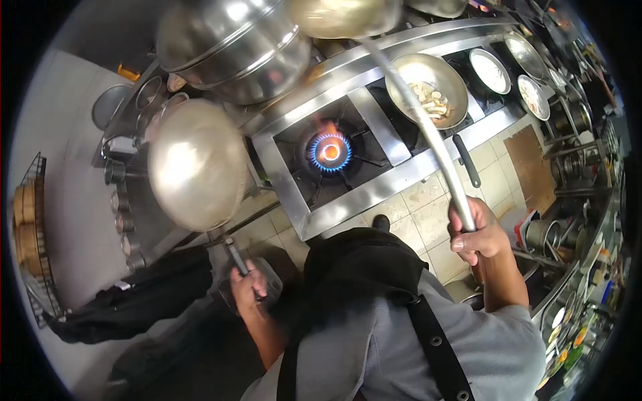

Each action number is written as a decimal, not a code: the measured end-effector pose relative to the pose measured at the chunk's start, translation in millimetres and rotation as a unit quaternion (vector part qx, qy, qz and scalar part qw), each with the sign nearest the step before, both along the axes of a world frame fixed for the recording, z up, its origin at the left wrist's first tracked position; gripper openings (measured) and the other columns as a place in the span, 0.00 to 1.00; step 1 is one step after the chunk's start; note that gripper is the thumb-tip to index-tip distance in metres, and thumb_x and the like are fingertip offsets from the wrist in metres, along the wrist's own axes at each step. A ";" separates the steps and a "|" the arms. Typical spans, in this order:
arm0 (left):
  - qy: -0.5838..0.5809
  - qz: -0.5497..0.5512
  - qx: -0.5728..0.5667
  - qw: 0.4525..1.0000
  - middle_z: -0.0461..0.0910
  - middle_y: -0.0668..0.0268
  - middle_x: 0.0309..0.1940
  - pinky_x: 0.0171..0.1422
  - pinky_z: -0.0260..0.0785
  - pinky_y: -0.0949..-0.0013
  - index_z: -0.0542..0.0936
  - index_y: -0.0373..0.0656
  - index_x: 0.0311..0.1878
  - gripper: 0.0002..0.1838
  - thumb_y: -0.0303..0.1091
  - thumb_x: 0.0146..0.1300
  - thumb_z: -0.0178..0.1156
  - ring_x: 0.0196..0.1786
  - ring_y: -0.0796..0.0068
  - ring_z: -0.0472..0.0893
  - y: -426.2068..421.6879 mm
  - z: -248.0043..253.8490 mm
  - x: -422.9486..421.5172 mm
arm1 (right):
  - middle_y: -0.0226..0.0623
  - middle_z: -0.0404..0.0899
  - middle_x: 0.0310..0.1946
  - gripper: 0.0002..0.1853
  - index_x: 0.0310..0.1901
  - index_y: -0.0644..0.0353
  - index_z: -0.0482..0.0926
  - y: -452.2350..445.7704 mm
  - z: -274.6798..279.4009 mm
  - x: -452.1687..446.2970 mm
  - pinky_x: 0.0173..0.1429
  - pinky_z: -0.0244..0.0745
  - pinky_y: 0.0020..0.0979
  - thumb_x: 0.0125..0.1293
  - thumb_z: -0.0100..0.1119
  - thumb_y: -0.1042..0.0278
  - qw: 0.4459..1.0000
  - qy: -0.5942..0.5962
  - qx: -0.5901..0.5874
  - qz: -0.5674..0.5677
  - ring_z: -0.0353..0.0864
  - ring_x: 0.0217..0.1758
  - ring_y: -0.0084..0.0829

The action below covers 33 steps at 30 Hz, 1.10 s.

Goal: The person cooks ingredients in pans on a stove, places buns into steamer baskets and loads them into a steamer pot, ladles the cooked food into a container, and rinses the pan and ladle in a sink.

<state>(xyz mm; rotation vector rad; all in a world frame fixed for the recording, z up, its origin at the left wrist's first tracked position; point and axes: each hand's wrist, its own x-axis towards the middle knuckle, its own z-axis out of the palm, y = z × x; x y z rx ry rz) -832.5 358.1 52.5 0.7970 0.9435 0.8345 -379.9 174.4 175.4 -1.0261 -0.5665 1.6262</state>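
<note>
My left hand (249, 284) is closed around the dark handle of a wok (197, 164), a round, shiny metal pan raised left of the lit gas burner (330, 153). My right hand (478, 234) grips the end of a long metal ladle (435, 137). Its shaft runs up across the stove, and the rounded bowl at the far end looks blurred and partly cut off by the top edge. Behind the shaft, a frying pan (411, 70) with a black handle sits on the neighbouring burner. Pale sliced pieces (435, 105) of food lie in it.
Large stacked metal pots (234, 47) stand behind the burner. Farther right are bowls of white contents (490, 71) and food (533, 97). Shelves with pans (545, 234) line the right side. Small metal containers (125, 222) and bamboo steamers (28, 224) are at left.
</note>
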 end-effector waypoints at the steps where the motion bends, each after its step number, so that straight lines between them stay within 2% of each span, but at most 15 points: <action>1: -0.007 -0.018 -0.034 0.999 0.63 0.68 0.11 0.10 0.58 0.72 0.68 0.40 0.35 0.06 0.19 0.57 0.52 0.08 0.75 0.64 -12.7 -0.7 21.5 | 0.29 0.66 0.13 0.16 0.33 0.61 0.66 -14.7 -3.7 4.5 0.09 0.57 0.23 0.51 0.64 0.86 0.999 0.014 0.003 -0.044 0.64 0.07 0.20; 7: 0.015 -0.157 -0.095 0.983 0.67 0.69 0.14 0.14 0.61 0.72 0.69 0.40 0.38 0.06 0.25 0.59 0.55 0.11 0.77 0.67 -31.5 -74.2 105.0 | 0.29 0.63 0.10 0.15 0.33 0.60 0.65 -96.8 -16.3 -1.0 0.07 0.54 0.23 0.50 0.63 0.83 0.982 0.012 -0.016 -0.186 0.60 0.04 0.20; 9: 0.033 -0.198 -0.101 0.974 0.69 0.68 0.15 0.15 0.62 0.73 0.70 0.39 0.38 0.06 0.25 0.58 0.55 0.11 0.77 0.68 -27.2 -111.6 119.3 | 0.29 0.61 0.10 0.15 0.34 0.59 0.65 -122.3 -18.6 -12.8 0.06 0.50 0.23 0.52 0.64 0.78 0.972 -0.007 -0.003 -0.235 0.58 0.03 0.21; 10: 0.036 -0.206 -0.100 0.973 0.70 0.68 0.15 0.15 0.62 0.73 0.71 0.39 0.36 0.05 0.25 0.57 0.56 0.12 0.76 0.69 -28.6 -122.3 127.7 | 0.28 0.62 0.09 0.15 0.34 0.60 0.66 -134.0 -12.9 -20.1 0.06 0.55 0.23 0.51 0.65 0.79 0.965 -0.011 -0.010 -0.260 0.60 0.04 0.21; 11: 0.031 -0.215 -0.096 0.971 0.70 0.68 0.15 0.15 0.62 0.73 0.71 0.39 0.36 0.05 0.25 0.57 0.56 0.12 0.76 0.69 -27.0 -131.3 134.9 | 0.28 0.62 0.09 0.15 0.34 0.60 0.66 -144.4 -11.5 -26.8 0.06 0.55 0.23 0.51 0.65 0.79 0.963 -0.017 -0.007 -0.269 0.60 0.04 0.21; 13: 0.088 -0.234 -0.058 0.967 0.70 0.68 0.15 0.16 0.63 0.73 0.71 0.40 0.33 0.03 0.26 0.57 0.56 0.12 0.76 0.69 -33.9 -137.5 150.8 | 0.28 0.62 0.09 0.15 0.35 0.60 0.66 -166.1 -6.7 -37.4 0.06 0.54 0.23 0.52 0.66 0.78 0.951 -0.018 -0.004 -0.310 0.60 0.04 0.21; 14: 0.071 -0.223 -0.068 0.970 0.70 0.69 0.14 0.16 0.63 0.73 0.71 0.41 0.31 0.04 0.28 0.57 0.56 0.12 0.76 0.69 -35.9 -140.4 156.1 | 0.27 0.61 0.10 0.15 0.36 0.59 0.67 -173.5 -2.3 -41.2 0.06 0.54 0.22 0.54 0.66 0.76 0.949 -0.016 0.003 -0.313 0.60 0.04 0.21; 17: -0.012 -0.211 -0.164 0.964 0.68 0.69 0.16 0.18 0.62 0.71 0.71 0.44 0.33 0.05 0.29 0.58 0.58 0.15 0.73 0.69 -36.7 -147.3 172.2 | 0.26 0.61 0.10 0.14 0.38 0.58 0.67 -184.4 7.5 -42.3 0.07 0.52 0.22 0.56 0.65 0.74 0.940 0.002 0.010 -0.341 0.59 0.04 0.20; 21: -0.019 -0.207 -0.165 0.964 0.70 0.68 0.18 0.22 0.66 0.66 0.73 0.45 0.36 0.06 0.33 0.59 0.60 0.18 0.71 0.71 -43.3 -149.2 184.8 | 0.24 0.61 0.12 0.14 0.42 0.58 0.66 -190.6 0.9 -28.3 0.07 0.51 0.23 0.62 0.61 0.68 0.941 0.037 0.078 -0.327 0.56 0.04 0.18; 24: -0.068 -0.200 -0.231 0.950 0.75 0.64 0.21 0.28 0.70 0.60 0.73 0.44 0.41 0.13 0.40 0.60 0.62 0.22 0.65 0.75 -46.1 -152.9 184.0 | 0.23 0.61 0.12 0.13 0.43 0.57 0.66 -196.0 -8.7 -10.1 0.08 0.53 0.23 0.64 0.59 0.67 0.939 0.062 0.087 -0.327 0.57 0.04 0.17; 26: -0.041 -0.194 -0.219 0.955 0.77 0.65 0.24 0.30 0.72 0.58 0.76 0.48 0.39 0.14 0.48 0.62 0.60 0.24 0.63 0.78 -42.0 -164.8 183.0 | 0.22 0.61 0.13 0.12 0.44 0.57 0.67 -200.4 -15.2 7.2 0.09 0.55 0.22 0.64 0.59 0.67 0.940 0.075 0.068 -0.326 0.57 0.05 0.16; 29: 0.124 -0.154 -0.166 0.966 0.78 0.66 0.27 0.27 0.72 0.57 0.72 0.49 0.42 0.20 0.55 0.62 0.60 0.28 0.62 0.79 -45.2 -158.6 188.2 | 0.23 0.61 0.12 0.10 0.41 0.55 0.69 -211.3 -22.2 41.9 0.10 0.53 0.22 0.62 0.61 0.68 0.939 0.095 0.050 -0.326 0.58 0.07 0.17; 30: 0.155 -0.135 -0.147 0.967 0.78 0.66 0.29 0.27 0.72 0.57 0.72 0.47 0.42 0.20 0.53 0.61 0.61 0.28 0.63 0.79 -52.3 -147.5 189.4 | 0.23 0.61 0.12 0.10 0.41 0.56 0.70 -214.9 -23.1 56.6 0.10 0.53 0.22 0.62 0.61 0.68 0.941 0.087 0.034 -0.325 0.58 0.07 0.17; 31: 0.205 -0.102 -0.120 0.966 0.76 0.66 0.27 0.22 0.72 0.63 0.73 0.46 0.42 0.18 0.50 0.62 0.62 0.22 0.69 0.77 -62.3 -141.5 194.6 | 0.24 0.61 0.12 0.10 0.44 0.58 0.70 -218.9 -24.6 72.3 0.10 0.54 0.23 0.64 0.58 0.69 0.944 0.063 0.003 -0.323 0.59 0.07 0.19; 33: 0.270 -0.067 -0.135 0.951 0.76 0.63 0.33 0.31 0.75 0.64 0.73 0.44 0.43 0.16 0.43 0.60 0.64 0.29 0.68 0.78 -69.0 -153.8 190.5 | 0.27 0.64 0.12 0.11 0.46 0.61 0.71 -220.4 -35.8 111.8 0.10 0.55 0.23 0.63 0.55 0.71 0.953 -0.023 -0.042 -0.301 0.59 0.06 0.21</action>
